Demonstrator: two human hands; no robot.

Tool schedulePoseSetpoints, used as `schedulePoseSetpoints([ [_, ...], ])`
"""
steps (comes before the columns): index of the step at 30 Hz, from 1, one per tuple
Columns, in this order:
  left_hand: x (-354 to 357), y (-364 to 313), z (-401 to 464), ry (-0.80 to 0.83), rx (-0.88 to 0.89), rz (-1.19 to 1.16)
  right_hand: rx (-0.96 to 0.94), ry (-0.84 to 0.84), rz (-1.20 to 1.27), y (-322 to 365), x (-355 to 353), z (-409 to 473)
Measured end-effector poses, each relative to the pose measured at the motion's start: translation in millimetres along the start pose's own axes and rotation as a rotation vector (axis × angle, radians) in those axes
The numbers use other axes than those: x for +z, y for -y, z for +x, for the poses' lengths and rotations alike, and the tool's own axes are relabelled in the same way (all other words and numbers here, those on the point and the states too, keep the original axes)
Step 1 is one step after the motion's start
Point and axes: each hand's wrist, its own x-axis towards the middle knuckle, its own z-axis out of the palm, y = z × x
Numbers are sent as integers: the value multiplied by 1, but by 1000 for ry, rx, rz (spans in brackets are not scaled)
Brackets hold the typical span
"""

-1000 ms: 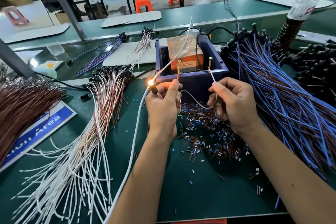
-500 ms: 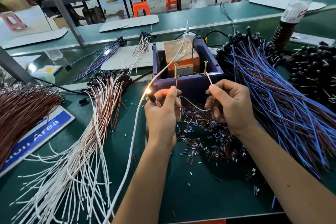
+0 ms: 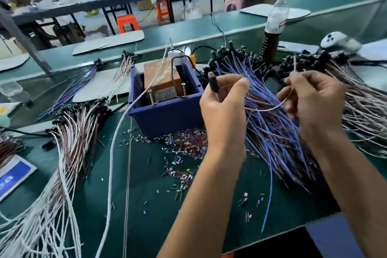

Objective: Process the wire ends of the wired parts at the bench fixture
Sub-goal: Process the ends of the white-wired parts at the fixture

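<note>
My left hand [image 3: 225, 109] pinches the small black part [image 3: 214, 83] of a wired piece, held up to the right of the blue fixture box [image 3: 167, 115]. Its thin pale wire [image 3: 266, 109] loops across to my right hand [image 3: 312, 100], which pinches the wire's free end pointing upward. Two brass posts [image 3: 183, 89] stand upright at the box's front rim, beside an orange unit [image 3: 162, 78] inside it. Both hands hover over the pile of blue and brown wired parts [image 3: 272, 123].
White and pink wired parts [image 3: 62, 153] fan out at the left. Cut insulation bits [image 3: 184, 146] litter the green mat in front of the box. A white cable [image 3: 113, 153] runs down from the box. A plastic bottle [image 3: 276, 16] stands at the back right beside more black-capped wires [image 3: 356, 98].
Both hands have moved right, away from the posts, carrying the wired part over the blue wire pile. The small bright glow at the left hand is gone. The view has swung right.
</note>
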Motion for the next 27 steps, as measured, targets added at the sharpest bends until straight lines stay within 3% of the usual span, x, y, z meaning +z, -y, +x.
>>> schedulePoseSetpoints([
  [3, 47, 13, 11, 85, -252, -138, 122, -237, -21, 5, -70, 42],
  [6, 92, 31, 19, 155, -532, -283, 218, -377, -292, 5, -140, 61],
  [9, 137, 55, 20, 175, -651, -296, 32, -646, -736, 8, -179, 56],
  [10, 150, 62, 21, 185, -651, -228, -131, -622, -884, 10, -180, 51],
  [12, 173, 75, 20, 246, -594, -29, -416, -365, -1026, 12, -173, 42],
  [14, 191, 83, 20, 327, -532, 111, -414, -120, -1018, 19, -164, 37],
  [16, 197, 88, 25, 351, -444, 148, -333, 15, -911, 24, -155, 31],
  [19, 206, 83, 33, 394, -371, 109, -254, 70, -797, 39, -162, 31],
  [27, 228, 60, 42, 459, -388, -48, -398, -19, -1079, 88, -206, 54],
])
